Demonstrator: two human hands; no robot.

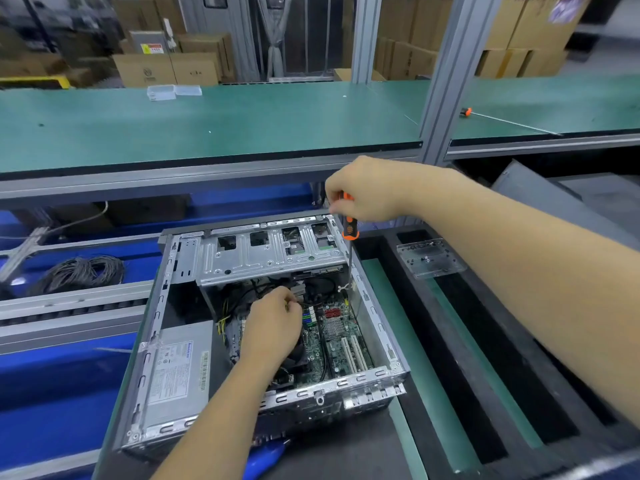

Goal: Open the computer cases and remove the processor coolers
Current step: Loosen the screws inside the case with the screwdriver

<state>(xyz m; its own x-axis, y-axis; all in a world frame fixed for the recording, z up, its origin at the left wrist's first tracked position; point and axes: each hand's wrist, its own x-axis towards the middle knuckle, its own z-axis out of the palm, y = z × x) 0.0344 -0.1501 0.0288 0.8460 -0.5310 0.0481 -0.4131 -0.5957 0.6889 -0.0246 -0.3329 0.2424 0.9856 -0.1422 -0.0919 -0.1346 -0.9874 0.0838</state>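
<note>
a long workbench topped with a green mat (207, 123) spans the view from nine to three o'clock, edged by a grey aluminium frame rail (173, 178). a grey aluminium upright post (446, 84) rises at one o'clock. beyond, at twelve o'clock, stand stacked brown cardboard boxes (166, 67) and a tied grey curtain (275, 39). at eight o'clock runs a blue surface (52, 393). the light is even and cool.

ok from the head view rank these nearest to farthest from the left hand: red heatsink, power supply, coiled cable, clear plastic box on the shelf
From the left hand:
1. Red heatsink, just to its right on the board.
2. Power supply, to its left inside the case.
3. Coiled cable, outside the case, far left.
4. Clear plastic box, on the green shelf at the back.
</note>
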